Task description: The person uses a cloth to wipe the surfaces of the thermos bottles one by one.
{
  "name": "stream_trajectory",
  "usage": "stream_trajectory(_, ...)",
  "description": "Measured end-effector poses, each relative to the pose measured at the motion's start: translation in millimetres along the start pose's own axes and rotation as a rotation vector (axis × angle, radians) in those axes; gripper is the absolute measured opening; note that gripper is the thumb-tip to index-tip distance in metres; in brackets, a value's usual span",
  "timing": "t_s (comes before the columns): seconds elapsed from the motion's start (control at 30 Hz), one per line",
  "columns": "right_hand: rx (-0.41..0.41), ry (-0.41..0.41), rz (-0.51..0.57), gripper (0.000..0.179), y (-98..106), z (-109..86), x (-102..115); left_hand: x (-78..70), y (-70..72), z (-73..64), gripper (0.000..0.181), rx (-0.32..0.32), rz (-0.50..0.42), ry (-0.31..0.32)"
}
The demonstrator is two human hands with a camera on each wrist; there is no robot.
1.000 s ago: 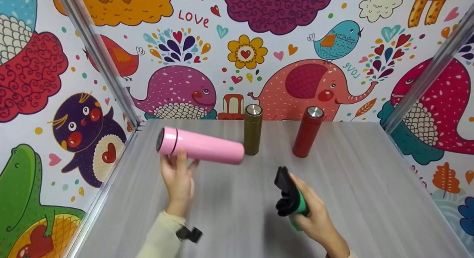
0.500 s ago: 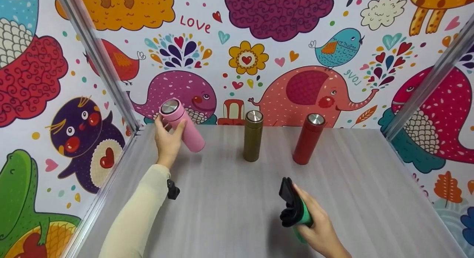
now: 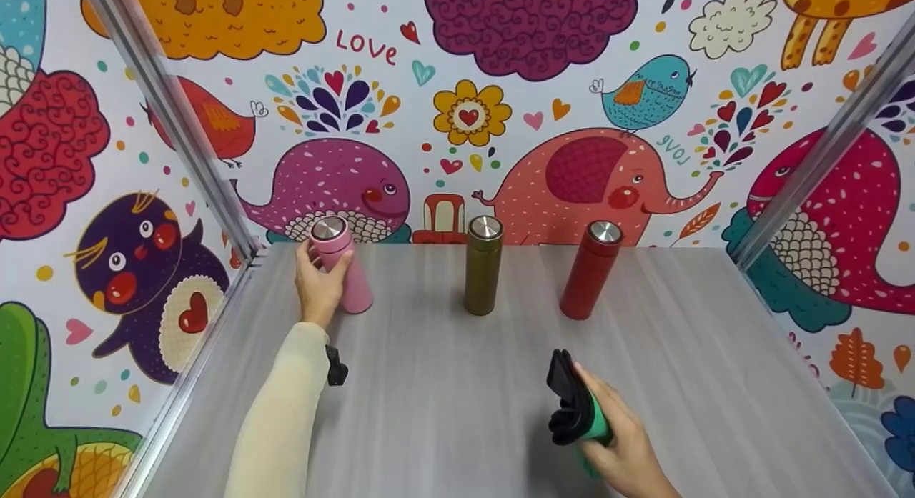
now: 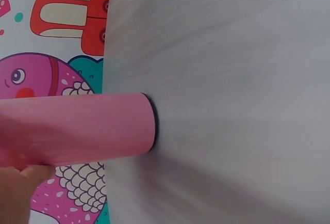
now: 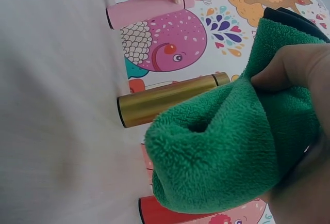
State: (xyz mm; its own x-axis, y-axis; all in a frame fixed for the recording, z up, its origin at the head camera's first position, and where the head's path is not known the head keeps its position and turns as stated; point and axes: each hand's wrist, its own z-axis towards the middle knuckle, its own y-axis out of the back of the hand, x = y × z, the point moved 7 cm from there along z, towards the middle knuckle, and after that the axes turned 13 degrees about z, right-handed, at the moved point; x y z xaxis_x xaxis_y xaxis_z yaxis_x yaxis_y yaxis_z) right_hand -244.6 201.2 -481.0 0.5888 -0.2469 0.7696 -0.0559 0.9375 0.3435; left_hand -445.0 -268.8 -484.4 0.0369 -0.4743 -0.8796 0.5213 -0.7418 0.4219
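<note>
Pink flask [image 3: 356,287]: Near upright at the back left of the grey table [image 3: 429,384], steel cap [image 3: 329,228] uppermost, in what I, watching from a remote station, judge to be the step of standing it down.

Left hand [image 3: 319,291]: Grasps the flask high on its body; I judge the next move calls for a level base, then an easing of the fingers without a knock.

Dark base ring [image 4: 155,126]: Plain to me in the left wrist view, close to the tabletop with a shadow nearby; the head view hardly gives it, and I cannot tell whether contact is full. The cap shows in the head view but lies outside the left wrist view.

Green cloth [image 5: 216,157]: Bunched, its thick pile filling the right wrist view, where the head view gives me mostly black folds [image 3: 572,412] and a strip of green.

Right hand [image 3: 623,441]: Grasps the cloth toward the table's near right, well apart from the flask.

Olive flask [image 3: 482,280]: Stands mid-row, untouched.

Red flask [image 3: 590,280]: Ends the row at right, leaning in appearance only, I judge; partly hidden by cloth in the right wrist view.

Patterned wall [image 3: 386,23]: Rises behind all three.
</note>
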Motion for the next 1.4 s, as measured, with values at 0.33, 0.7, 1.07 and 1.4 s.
stream_trajectory(0.33, 0.006, -0.036, 0.008, 0.104, -7, -4.6, -1, -4.1, -7.7, -0.2, 0.084, 0.06, 0.039, 0.017)
stream_trajectory(0.7, -0.044, 0.004, -0.006, 0.101, 3, -4.8, 1, -10.3, 7.6, -61.4, 0.092, 0.001, -0.006, 0.015)
stream_trajectory(1.07, -0.013, 0.061, 0.022, 0.102, 4, 1.0, 2, -9.9, 28.3, -202.9, 0.077, 0.174, -0.154, -0.05)
stream_trajectory(1.4, 0.017, 0.06, 0.044, 0.101, 2, 3.0, 1, -22.4, 35.4, -265.5, 0.076, 0.174, -0.188, 0.004)
